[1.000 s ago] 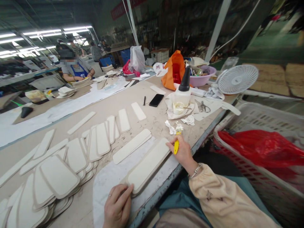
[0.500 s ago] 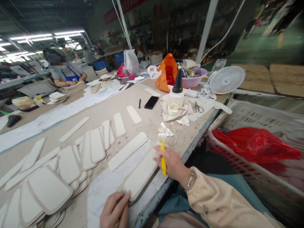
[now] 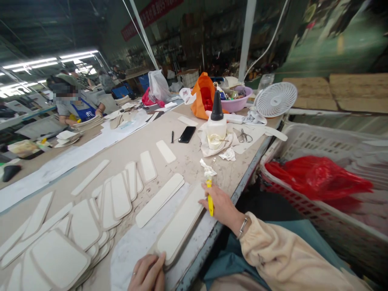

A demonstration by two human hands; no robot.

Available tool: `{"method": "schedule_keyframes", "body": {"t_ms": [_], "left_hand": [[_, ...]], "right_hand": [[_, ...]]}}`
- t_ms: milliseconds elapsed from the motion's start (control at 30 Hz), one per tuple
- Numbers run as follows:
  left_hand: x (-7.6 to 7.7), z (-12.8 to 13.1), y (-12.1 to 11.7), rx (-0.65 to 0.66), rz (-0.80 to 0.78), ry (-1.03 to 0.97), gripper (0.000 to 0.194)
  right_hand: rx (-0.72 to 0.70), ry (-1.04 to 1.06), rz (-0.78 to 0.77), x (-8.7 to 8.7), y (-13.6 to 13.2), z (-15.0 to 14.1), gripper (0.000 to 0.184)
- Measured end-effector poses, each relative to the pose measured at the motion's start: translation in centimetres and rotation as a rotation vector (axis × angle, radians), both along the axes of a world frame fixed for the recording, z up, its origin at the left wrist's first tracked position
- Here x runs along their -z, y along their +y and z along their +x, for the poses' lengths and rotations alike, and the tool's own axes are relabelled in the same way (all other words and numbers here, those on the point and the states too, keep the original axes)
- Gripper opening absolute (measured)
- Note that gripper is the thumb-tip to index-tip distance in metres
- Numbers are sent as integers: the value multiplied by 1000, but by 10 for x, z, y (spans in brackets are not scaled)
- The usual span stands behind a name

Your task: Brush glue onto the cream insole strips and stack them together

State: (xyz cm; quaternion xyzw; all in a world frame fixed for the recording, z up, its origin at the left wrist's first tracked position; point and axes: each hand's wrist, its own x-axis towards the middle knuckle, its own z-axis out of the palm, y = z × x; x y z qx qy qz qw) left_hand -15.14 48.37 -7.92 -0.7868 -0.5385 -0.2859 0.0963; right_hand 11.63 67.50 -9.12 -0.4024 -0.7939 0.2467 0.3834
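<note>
My right hand is closed around the yellow handle of a small brush, whose whitish bristles point away from me at the panel's far end. Below it lies a long white panel with rounded corners, on a white sheet along the table's front edge. Fingers together, my left hand holds this panel's near corner, with a fingertip on its surface. A pair of similar overlapping strips rests just left of it. Whether the bristles touch the panel is hard to make out.
Many pale panels overlap at left. Beyond the brush stand a black-capped white bottle, crumpled paper, scissors and a phone. At right is a basket with a red bag. A co-worker handles stacked pieces farther off.
My head view has shifted slightly, moving the background left. The brush has turned a little in my right hand, bristles still pointing away. My left hand stays at the panel's near corner.
</note>
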Motion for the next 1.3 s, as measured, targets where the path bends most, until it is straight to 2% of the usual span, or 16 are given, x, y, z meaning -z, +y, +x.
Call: {"method": "schedule_keyframes", "body": {"t_ms": [67,167,400,567,667,800,867,967,1000,1067,1133,1300], "left_hand": [[-1,1,0,0,0,-6,34],[-2,3,0,-11,-15,-18,36],[-2,4,0,-25,-13,-35,34],[-2,8,-4,-90,-12,-88,30],[-12,8,-5,-199,-17,-128,28],[-40,15,16,-345,-45,-242,38],[-56,22,39,-335,-128,-319,49],[-72,39,79,-232,-361,-421,60],[-76,45,91,-186,-448,-441,59],[-81,58,110,-110,-614,-469,46],[-86,71,120,-89,-721,-496,30],[-91,98,116,-124,-792,-562,27]], "right_hand": [[115,55,-119,2,5,2,25],[181,121,-224,4,8,1,22],[185,170,-169,-3,8,2,18],[154,358,-182,-11,6,-1,21],[129,536,-265,-16,7,-4,28],[65,747,-339,-26,9,-5,35],[25,806,-359,-32,8,-4,35],[-36,866,-389,-41,6,-1,38],[-57,882,-399,-44,6,1,38],[-90,904,-415,-49,7,5,38],[-101,911,-422,-52,9,11,38],[-115,961,-448,-59,16,24,40]]}}
